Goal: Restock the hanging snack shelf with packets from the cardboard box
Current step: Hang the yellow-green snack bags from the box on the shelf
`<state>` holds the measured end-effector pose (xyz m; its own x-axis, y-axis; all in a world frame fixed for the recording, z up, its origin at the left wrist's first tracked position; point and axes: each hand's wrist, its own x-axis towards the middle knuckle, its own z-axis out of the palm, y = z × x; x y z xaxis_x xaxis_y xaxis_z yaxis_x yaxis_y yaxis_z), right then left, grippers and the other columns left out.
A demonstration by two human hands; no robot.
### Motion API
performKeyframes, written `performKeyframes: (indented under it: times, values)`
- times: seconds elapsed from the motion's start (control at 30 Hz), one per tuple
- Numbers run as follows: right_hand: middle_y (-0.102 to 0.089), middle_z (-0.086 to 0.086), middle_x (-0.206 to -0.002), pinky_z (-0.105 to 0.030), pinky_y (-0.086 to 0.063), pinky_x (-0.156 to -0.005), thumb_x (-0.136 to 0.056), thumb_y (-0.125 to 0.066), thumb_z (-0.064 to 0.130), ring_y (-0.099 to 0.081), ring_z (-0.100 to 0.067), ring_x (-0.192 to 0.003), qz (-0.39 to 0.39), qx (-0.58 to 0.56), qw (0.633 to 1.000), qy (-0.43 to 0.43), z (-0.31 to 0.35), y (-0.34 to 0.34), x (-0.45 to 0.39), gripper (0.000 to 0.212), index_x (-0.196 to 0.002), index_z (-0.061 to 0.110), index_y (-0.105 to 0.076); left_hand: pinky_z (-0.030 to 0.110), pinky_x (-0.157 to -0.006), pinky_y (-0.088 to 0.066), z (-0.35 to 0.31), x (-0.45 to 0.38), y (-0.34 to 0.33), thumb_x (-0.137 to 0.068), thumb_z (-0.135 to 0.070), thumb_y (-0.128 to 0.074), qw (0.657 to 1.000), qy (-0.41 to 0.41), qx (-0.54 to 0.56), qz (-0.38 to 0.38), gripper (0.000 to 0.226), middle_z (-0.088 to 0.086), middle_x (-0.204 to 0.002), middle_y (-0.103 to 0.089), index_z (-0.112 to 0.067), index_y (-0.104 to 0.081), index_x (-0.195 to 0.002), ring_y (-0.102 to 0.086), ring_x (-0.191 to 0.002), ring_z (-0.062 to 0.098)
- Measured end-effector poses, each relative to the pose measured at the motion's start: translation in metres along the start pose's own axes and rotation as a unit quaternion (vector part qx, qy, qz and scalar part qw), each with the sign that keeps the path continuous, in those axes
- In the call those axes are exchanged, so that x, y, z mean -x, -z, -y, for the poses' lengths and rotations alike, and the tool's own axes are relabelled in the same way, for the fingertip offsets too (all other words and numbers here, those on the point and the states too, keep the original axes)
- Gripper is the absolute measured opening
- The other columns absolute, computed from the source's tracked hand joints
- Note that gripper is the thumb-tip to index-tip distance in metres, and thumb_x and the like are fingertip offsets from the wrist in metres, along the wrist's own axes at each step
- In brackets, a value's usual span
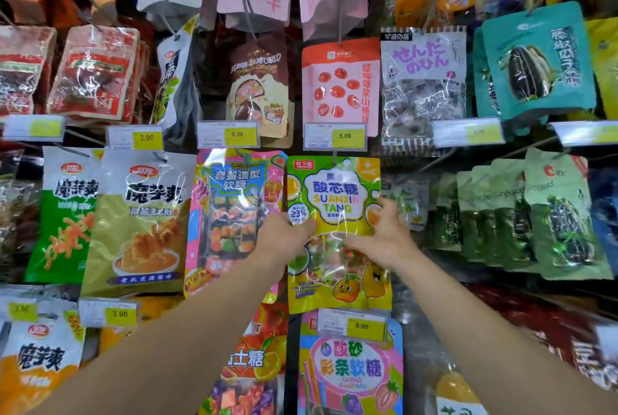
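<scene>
Forearms lead to left hand [284,234] & right hand [384,237], both grasping yellow-green candy pkt [334,214] at its peg [335,155] under 5.00 tag; risk: hang-hole misses peg, pkt drops.

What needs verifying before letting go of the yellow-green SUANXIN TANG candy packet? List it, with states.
1. Left hand grips the yellow-green SUANXIN TANG candy packet: ok.
2. Right hand holds its right side: ok.
3. Packet's top hole seated on the metal peg: cannot tell.
4. Packet hangs straight beside the pink sushi-print candy packet: ok.
5. Yellow 5.00 price tag above stays readable: ok.
</scene>
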<state>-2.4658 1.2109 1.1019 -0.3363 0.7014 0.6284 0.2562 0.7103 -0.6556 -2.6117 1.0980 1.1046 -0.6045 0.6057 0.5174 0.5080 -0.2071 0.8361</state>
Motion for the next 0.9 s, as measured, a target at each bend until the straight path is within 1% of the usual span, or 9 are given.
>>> performKeyframes:
  times: [0.13, 0.23, 0.37, 0.4, 0.47, 0.53, 0.63, 0.8, 0.9]
  values:
    - [-0.044, -0.007, -0.149, -0.037, -0.036, -0.112, -0.072, -0.088, 0.029, -0.042, -0.026, -0.137, -0.027, -0.001, 0.999, 0.022, -0.009, -0.005, -0.002, 0.105, -0.153, 0.017, -0.022, 0.036, -0.077, -0.047, 0.0, 0.006, 0.0, -0.089, -0.035, -0.064, 0.998, -0.027, -0.053, 0.015, 0.032, 0.008, -0.098, -0.062, -0.007, -0.051, -0.098, -0.059, -0.087, 0.024]
    - [-0.038, -0.008, -0.154, -0.038, -0.035, -0.11, -0.076, -0.085, 0.028, -0.039, -0.028, -0.139, -0.053, 0.046, 0.997, 0.028, -0.012, -0.012, -0.005, 0.103, -0.155, 0.02, -0.019, 0.032, -0.072, -0.042, 0.002, 0.014, 0.001, -0.09, -0.032, -0.065, 0.995, -0.025, -0.063, 0.067, 0.037, -0.006, -0.088, -0.05, -0.015, -0.039, -0.111, -0.047, -0.072, 0.008]
    - [-0.036, -0.016, -0.15, -0.046, -0.041, -0.105, -0.08, -0.082, 0.033, -0.046, -0.038, -0.132, -0.087, 0.102, 0.991, 0.012, -0.013, -0.023, -0.006, 0.103, -0.157, 0.026, -0.013, 0.025, -0.065, -0.042, 0.007, 0.019, 0.009, -0.09, -0.023, -0.069, 0.994, -0.004, -0.007, 0.109, 0.025, -0.01, -0.09, -0.052, -0.036, -0.048, -0.095, -0.048, -0.07, 0.002]
    - [-0.036, -0.017, -0.149, -0.047, -0.042, -0.104, -0.08, -0.082, 0.033, -0.048, -0.04, -0.13, -0.093, 0.11, 0.99, 0.008, -0.014, -0.025, -0.006, 0.103, -0.156, 0.026, -0.012, 0.025, -0.066, -0.042, 0.007, 0.019, 0.01, -0.09, -0.023, -0.069, 0.993, -0.01, -0.007, 0.117, 0.025, -0.007, -0.101, -0.058, -0.035, -0.053, -0.105, -0.053, -0.076, 0.004]
    - [-0.036, -0.018, -0.146, -0.049, -0.043, -0.102, -0.081, -0.081, 0.033, -0.049, -0.042, -0.127, -0.095, 0.118, 0.988, 0.005, -0.013, -0.027, -0.007, 0.101, -0.156, 0.025, -0.013, 0.028, -0.077, -0.046, 0.005, 0.02, 0.013, -0.089, -0.025, -0.068, 0.991, -0.017, -0.011, 0.129, 0.059, 0.004, -0.136, -0.054, -0.019, -0.044, -0.142, -0.058, -0.093, 0.011]
    - [-0.036, -0.018, -0.143, -0.049, -0.045, -0.099, -0.082, -0.079, 0.033, -0.051, -0.042, -0.123, -0.094, 0.128, 0.987, 0.0, -0.011, -0.031, -0.007, 0.097, -0.154, 0.025, -0.014, 0.034, -0.096, -0.047, 0.003, 0.018, 0.016, -0.089, -0.025, -0.068, 0.991, -0.023, -0.02, 0.132, 0.068, 0.005, -0.146, -0.047, -0.013, -0.037, -0.148, -0.055, -0.113, 0.017]
    - [-0.035, -0.017, -0.142, -0.047, -0.045, -0.094, -0.084, -0.077, 0.033, -0.053, -0.041, -0.119, -0.096, 0.138, 0.986, -0.011, -0.007, -0.035, -0.005, 0.094, -0.154, 0.023, -0.015, 0.04, -0.109, -0.041, 0.005, 0.016, 0.018, -0.088, -0.027, -0.067, 0.99, -0.023, -0.016, 0.138, 0.063, 0.003, -0.144, -0.051, -0.015, -0.043, -0.145, -0.051, -0.128, 0.022]
    - [-0.03, -0.017, -0.147, -0.046, -0.044, -0.094, -0.09, -0.069, 0.04, -0.052, -0.044, -0.119, -0.071, 0.161, 0.984, -0.032, -0.003, -0.037, 0.001, 0.082, -0.151, 0.022, -0.018, 0.034, -0.106, -0.043, 0.015, 0.013, 0.028, -0.087, -0.035, -0.069, 0.988, -0.053, -0.062, 0.135, 0.058, -0.002, -0.134, -0.059, -0.019, -0.05, -0.14, -0.057, -0.12, 0.018]
    - [-0.025, -0.014, -0.15, -0.046, -0.042, -0.099, -0.088, -0.07, 0.043, -0.048, -0.043, -0.127, -0.072, 0.189, 0.978, -0.044, 0.003, -0.036, 0.013, 0.085, -0.152, 0.023, -0.017, 0.034, -0.106, -0.043, 0.018, 0.012, 0.037, -0.088, -0.032, -0.069, 0.985, -0.07, -0.07, 0.139, 0.053, 0.002, -0.128, -0.063, -0.016, -0.054, -0.136, -0.058, -0.118, 0.02]
